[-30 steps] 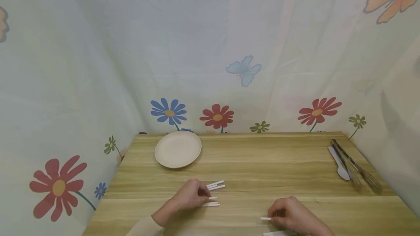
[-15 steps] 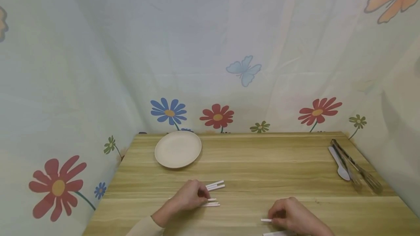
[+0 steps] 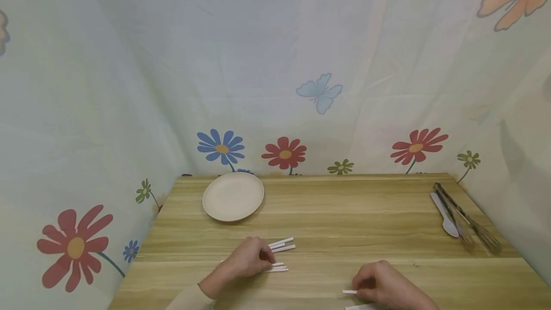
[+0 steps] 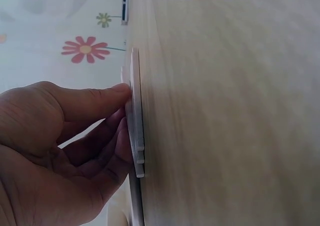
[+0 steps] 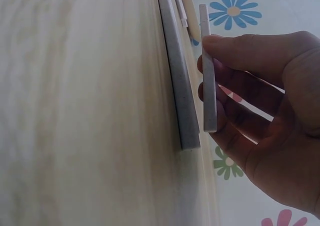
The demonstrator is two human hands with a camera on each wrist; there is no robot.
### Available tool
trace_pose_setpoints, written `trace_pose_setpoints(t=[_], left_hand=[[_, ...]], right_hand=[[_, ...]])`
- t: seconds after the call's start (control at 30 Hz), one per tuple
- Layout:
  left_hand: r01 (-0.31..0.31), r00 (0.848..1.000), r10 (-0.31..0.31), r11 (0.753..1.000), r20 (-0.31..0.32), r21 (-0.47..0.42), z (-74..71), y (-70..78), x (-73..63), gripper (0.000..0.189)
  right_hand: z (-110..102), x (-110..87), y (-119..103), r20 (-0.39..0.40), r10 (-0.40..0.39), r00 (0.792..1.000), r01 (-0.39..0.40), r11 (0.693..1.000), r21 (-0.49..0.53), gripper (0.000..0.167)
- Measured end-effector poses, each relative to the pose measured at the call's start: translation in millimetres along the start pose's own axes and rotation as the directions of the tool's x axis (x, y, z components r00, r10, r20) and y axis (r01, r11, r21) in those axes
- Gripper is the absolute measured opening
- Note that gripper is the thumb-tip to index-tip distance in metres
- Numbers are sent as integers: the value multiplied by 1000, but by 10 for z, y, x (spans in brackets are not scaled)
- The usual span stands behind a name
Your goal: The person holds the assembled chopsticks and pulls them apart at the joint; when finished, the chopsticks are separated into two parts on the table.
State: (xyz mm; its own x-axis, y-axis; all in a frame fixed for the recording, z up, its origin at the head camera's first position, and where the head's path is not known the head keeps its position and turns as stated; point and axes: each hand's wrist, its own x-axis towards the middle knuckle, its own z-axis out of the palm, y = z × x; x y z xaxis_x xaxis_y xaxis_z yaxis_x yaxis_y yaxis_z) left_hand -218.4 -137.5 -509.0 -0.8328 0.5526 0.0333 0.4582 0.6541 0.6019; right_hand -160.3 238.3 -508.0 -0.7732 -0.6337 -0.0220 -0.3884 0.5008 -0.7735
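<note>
In the head view my left hand [image 3: 249, 258] is low over a group of slim white sticks [image 3: 277, 268] on the wooden table. Its thumb and fingers pinch one stick [image 4: 134, 101], which lies along or against the others; the exact contact is hard to tell. More white sticks [image 3: 281, 245] lie just beyond that hand. To the right, my right hand [image 3: 383, 285] pinches a single white stick [image 5: 209, 86] between thumb and fingertips, held slightly off the table. Beneath it lies another white stick or row of sticks [image 5: 179, 81], partly hidden by the hand in the head view.
A round beige plate [image 3: 234, 197] stands at the back left of the table [image 3: 344, 209]. At the right edge lie a white spoon [image 3: 444, 216] and metal tongs or a whisk-like utensil [image 3: 473, 226]. A flowered curtain [image 3: 258, 61] encloses the back and sides.
The stick in my left hand has sunk closer to the sticks below it. My right hand's stick has come slightly down toward the one lying nearer me. Both hands otherwise stay nearly still.
</note>
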Motion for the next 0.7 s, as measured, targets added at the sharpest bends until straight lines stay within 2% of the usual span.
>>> trace_pose_setpoints(t=[0.23, 0.7], left_hand=[[28, 1000, -28, 1000, 12, 3, 17, 4, -7, 10], [20, 1000, -20, 999, 9, 39, 20, 10, -7, 10]], right_hand=[[12, -10, -14, 8, 4, 1000, -4, 1000, 22, 6], [15, -4, 5, 26, 18, 1000, -18, 999, 31, 5]])
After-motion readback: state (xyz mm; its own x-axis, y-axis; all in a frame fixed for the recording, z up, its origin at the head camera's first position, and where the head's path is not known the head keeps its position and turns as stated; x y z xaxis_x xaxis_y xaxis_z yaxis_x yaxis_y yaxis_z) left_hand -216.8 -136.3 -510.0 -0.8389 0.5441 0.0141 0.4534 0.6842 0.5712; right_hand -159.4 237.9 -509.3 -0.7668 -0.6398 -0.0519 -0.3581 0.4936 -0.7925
